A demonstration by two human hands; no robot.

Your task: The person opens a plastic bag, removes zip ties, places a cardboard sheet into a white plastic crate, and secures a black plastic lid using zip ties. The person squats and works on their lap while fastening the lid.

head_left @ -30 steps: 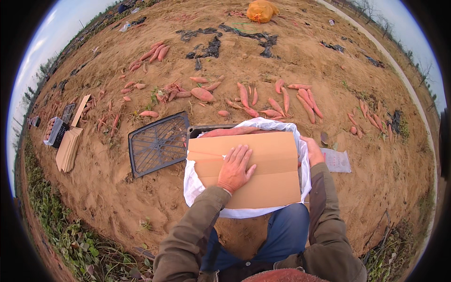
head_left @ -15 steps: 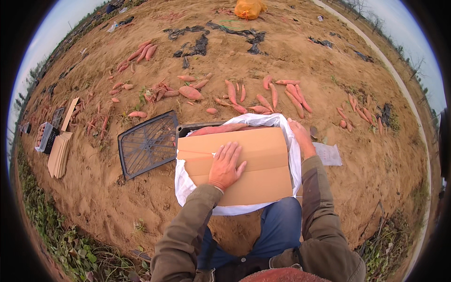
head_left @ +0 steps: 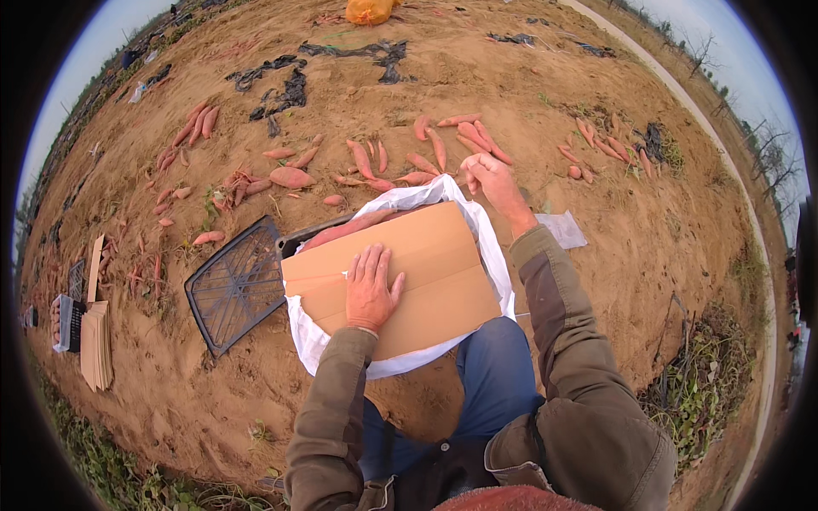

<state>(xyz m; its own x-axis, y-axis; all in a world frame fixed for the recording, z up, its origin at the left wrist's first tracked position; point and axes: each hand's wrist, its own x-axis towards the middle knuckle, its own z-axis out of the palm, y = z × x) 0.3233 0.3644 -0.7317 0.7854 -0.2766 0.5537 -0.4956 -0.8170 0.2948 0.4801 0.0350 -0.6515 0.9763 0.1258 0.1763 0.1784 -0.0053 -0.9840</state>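
My left hand (head_left: 371,287) lies flat with fingers extended on a brown cardboard sheet (head_left: 434,281). The sheet covers most of a dark crate lined with a white plastic bag (head_left: 496,255), whose edges hang over the rim. Along the crate's far side, sweet potatoes (head_left: 354,228) show beyond the cardboard. My right hand (head_left: 498,189) is raised by the far right corner of the liner, its fingers curled closed. Whether anything is pinched in those fingers is hidden. A black slatted plastic lid (head_left: 234,285) lies on the soil against the crate's left side.
Loose sweet potatoes (head_left: 292,177) are scattered over the soil beyond the crate. Folded cardboard sheets (head_left: 96,345) stand at the left beside another filled crate (head_left: 68,324). A white plastic scrap (head_left: 562,230) lies right of the crate, and an orange sack (head_left: 371,10) sits far off.
My right hand has left the crate's right rim, rising away from the liner with its fingers curled. My left hand stays on the cardboard. The whole view has turned and shifted.
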